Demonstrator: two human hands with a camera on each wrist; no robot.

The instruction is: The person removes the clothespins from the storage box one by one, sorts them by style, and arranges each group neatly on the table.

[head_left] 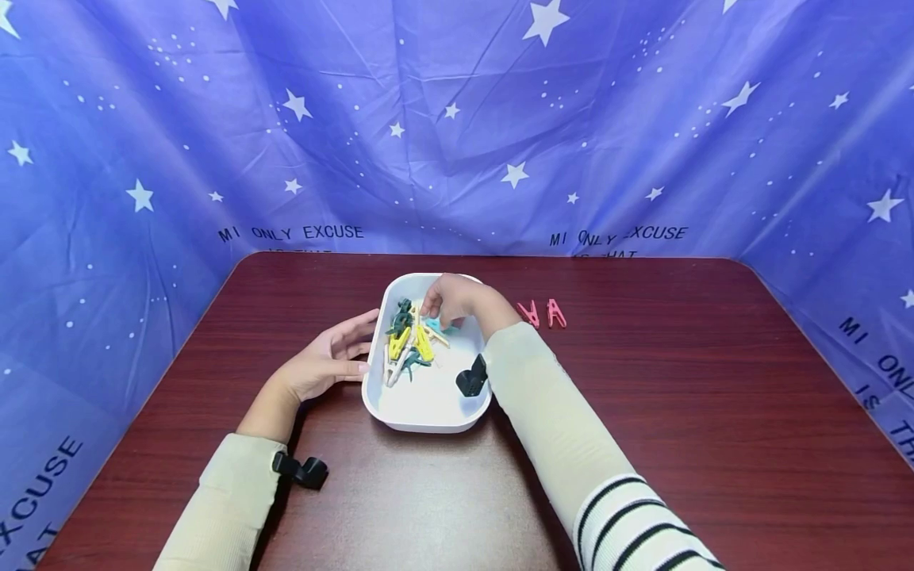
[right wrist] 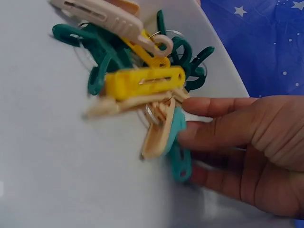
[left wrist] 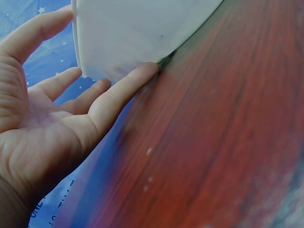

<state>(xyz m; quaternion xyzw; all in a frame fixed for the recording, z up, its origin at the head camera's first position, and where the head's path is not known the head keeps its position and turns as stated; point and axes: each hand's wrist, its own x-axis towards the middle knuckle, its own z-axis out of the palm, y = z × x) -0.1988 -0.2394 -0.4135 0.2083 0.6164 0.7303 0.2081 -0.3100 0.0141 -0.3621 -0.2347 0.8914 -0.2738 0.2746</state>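
Observation:
A white plastic bin (head_left: 428,408) holds a heap of clothespins. In the right wrist view, my right hand (right wrist: 256,147) reaches into it and pinches a turquoise clothespin (right wrist: 181,164), with the thumb against its side. Right beside that lie beige clothespins (right wrist: 156,137) and a yellow clothespin (right wrist: 145,81). Dark green clips (right wrist: 102,47) and a pale pinkish clothespin (right wrist: 107,16) are farther along the heap. My left hand (head_left: 328,361) is at the bin's left side, fingers spread. From the left wrist view, its fingertips (left wrist: 145,71) rest along the outer wall of the bin.
Two pink clothespins (head_left: 556,314) lie on the dark red wooden table (head_left: 678,381), to the right of the bin and just past my right wrist. A blue star-printed cloth (head_left: 457,159) hangs behind the table and along its sides.

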